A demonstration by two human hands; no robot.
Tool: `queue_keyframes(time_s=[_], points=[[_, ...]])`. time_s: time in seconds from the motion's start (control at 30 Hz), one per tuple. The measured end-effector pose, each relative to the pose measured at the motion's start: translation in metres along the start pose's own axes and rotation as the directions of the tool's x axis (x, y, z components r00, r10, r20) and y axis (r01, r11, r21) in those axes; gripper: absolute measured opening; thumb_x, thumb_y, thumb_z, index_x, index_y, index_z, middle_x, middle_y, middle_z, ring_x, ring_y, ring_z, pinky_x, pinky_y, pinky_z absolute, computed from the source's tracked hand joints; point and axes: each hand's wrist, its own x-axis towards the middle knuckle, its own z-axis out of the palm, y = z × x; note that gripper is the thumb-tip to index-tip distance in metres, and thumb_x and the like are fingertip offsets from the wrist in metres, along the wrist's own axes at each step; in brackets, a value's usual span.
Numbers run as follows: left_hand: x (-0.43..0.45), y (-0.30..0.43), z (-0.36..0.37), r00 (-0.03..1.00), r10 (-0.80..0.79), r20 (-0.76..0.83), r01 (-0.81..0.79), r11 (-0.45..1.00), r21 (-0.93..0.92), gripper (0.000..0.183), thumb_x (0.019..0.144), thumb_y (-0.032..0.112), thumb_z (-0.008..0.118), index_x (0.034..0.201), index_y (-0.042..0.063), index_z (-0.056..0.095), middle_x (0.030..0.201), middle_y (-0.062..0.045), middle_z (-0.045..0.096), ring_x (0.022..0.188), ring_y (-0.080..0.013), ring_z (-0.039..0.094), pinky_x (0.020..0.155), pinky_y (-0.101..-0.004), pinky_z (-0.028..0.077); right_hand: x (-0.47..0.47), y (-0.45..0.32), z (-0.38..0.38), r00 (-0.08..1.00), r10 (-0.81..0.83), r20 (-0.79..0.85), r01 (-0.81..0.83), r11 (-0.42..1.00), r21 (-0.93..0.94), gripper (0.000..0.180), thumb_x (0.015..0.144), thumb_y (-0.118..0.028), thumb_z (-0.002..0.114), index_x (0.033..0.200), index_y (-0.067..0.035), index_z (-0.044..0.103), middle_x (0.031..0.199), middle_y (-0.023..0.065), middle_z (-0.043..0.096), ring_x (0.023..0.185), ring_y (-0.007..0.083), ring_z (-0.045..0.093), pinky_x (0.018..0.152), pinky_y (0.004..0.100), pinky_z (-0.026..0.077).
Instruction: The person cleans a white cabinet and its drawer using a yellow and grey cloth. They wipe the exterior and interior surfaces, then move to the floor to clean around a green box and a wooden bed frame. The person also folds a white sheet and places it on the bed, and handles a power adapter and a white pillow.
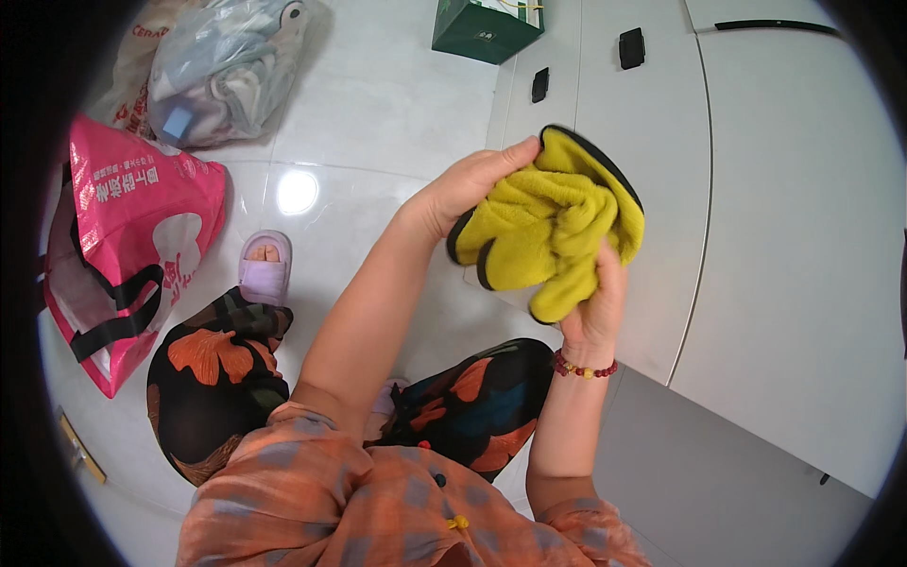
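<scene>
A yellow-green plush cloth [528, 244] with black edging hangs bunched and folded between my two hands, above the floor beside the cabinet. My left hand [471, 177] grips its upper left side, thumb on top near the black trim and the fingers hidden behind the fabric. On the lower right, my right hand [601, 301] holds a gathered part of it, with the fingertips partly covered by folds. A red bead bracelet [587, 370] circles the right wrist.
White cabinet doors [786, 212] with black handles stand close on the right. A dark green paper bag [485, 32] is beside them. On the left are a pink shopping bag [149, 191] with black straps and a clear plastic bag [227, 85] of soft items. My slippered foot [266, 266] rests on glossy tiles.
</scene>
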Motion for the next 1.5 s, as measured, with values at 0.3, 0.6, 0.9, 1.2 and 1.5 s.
queue_keyframes(time_s=[0.3, 0.6, 0.9, 1.2, 1.5], points=[[-0.002, -0.054, 0.012, 0.999, 0.04, -0.005, -0.041, 0.994, -0.104, 0.047, 0.095, 0.039, 0.056, 0.131, 0.009, 0.05, 0.122, -0.004, 0.053, 0.109, -0.0147, 0.053, 0.092, -0.0323, 0.046, 0.002, 0.019, 0.019, 0.992, -0.11, -0.053, 0.073, 0.882, -0.465, 0.037, 0.095, -0.018, 0.054, 0.124, 0.005, 0.052, 0.114, 0.0128, 0.062, 0.107, 0.0206, 0.057, 0.09, 0.0336, 0.047], [0.059, -0.165, 0.002, 0.894, 0.378, -0.242, -0.113, 0.712, 0.693, 0.053, 0.093, 0.027, 0.046, 0.14, 0.004, 0.037, 0.138, -0.017, 0.042, 0.128, -0.0309, 0.038, 0.108, -0.0425, 0.029, 0.003, 0.03, -0.006, 0.95, -0.304, 0.069, 0.222, 0.506, -0.834, 0.043, 0.095, -0.02, 0.055, 0.132, 0.001, 0.049, 0.141, 0.0213, 0.043, 0.129, 0.0328, 0.044, 0.106, 0.0406, 0.037], [0.197, -0.089, -0.05, 0.691, 0.697, -0.193, 0.073, 0.198, 0.977, 0.059, 0.09, 0.028, 0.041, 0.143, 0.001, 0.033, 0.155, -0.02, 0.019, 0.141, -0.04, 0.018, 0.11, -0.06, 0.014, 0.03, 0.028, -0.005, 0.965, -0.261, 0.021, 0.204, 0.699, -0.686, 0.042, 0.094, -0.011, 0.052, 0.134, -0.001, 0.048, 0.145, 0.0179, 0.04, 0.134, 0.0291, 0.04, 0.109, 0.0391, 0.033], [0.208, -0.107, -0.091, 0.805, 0.402, -0.436, 0.007, 0.729, 0.685, 0.063, 0.089, 0.028, 0.048, 0.143, -0.002, 0.032, 0.133, -0.026, 0.05, 0.122, -0.0411, 0.048, 0.103, -0.043, 0.038, 0.01, 0.019, 0.0, 0.959, -0.281, -0.014, 0.142, 0.527, -0.838, 0.039, 0.084, 0.004, 0.055, 0.123, 0.0, 0.058, 0.135, 0.0184, 0.052, 0.124, 0.0298, 0.051, 0.103, 0.0379, 0.041], [0.232, -0.123, -0.138, 0.749, 0.266, -0.607, 0.219, 0.765, 0.606, 0.056, 0.089, 0.034, 0.045, 0.132, -0.002, 0.044, 0.132, -0.026, 0.051, 0.123, -0.0422, 0.047, 0.104, -0.0459, 0.036, 0.011, 0.021, 0.0, 0.93, -0.356, 0.096, 0.205, 0.281, -0.938, 0.038, 0.078, 0.004, 0.062, 0.116, 0.003, 0.061, 0.129, 0.0213, 0.056, 0.116, 0.0331, 0.057, 0.097, 0.0391, 0.046]])
